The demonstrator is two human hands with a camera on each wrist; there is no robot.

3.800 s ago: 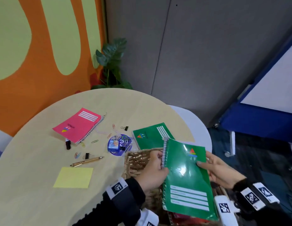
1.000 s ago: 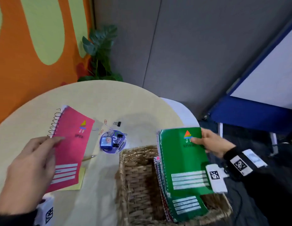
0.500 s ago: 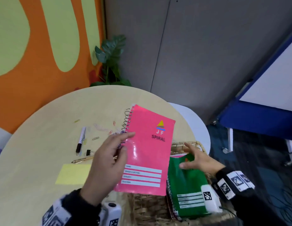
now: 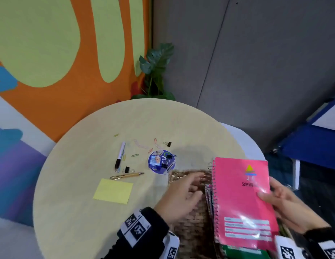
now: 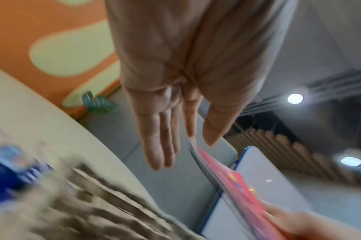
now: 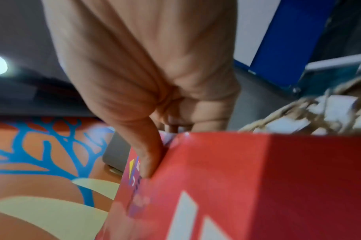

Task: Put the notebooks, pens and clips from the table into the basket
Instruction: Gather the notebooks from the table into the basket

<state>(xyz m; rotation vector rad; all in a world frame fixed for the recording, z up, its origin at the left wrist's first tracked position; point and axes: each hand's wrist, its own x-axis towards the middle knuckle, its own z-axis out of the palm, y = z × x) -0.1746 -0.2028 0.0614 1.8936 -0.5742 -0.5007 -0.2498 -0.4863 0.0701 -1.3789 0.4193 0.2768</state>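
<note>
From above, her right hand (image 4: 286, 204) pinches the pink spiral notebook (image 4: 241, 204) upright in the wicker basket (image 4: 189, 230), left hand (image 4: 181, 199) alongside. The left wrist view shows straight, loosely spread fingers (image 5: 159, 138) holding nothing. From the right wrist, thumb (image 6: 148, 155) presses the cover.

Orange/green mural wall (image 4: 50, 53), grey panels (image 4: 256, 62), corner plant (image 4: 155, 71) (leafy), round table (image 4: 78, 221)

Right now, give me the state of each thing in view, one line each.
Pink notebook: upright over the basket, held by right hand.
Left hand: open, holding nothing.
Basket: holds green notebooks.
White pen: capped, lying on table.
Gold pen: lying on table.
Paper clips: scattered on table.
</note>
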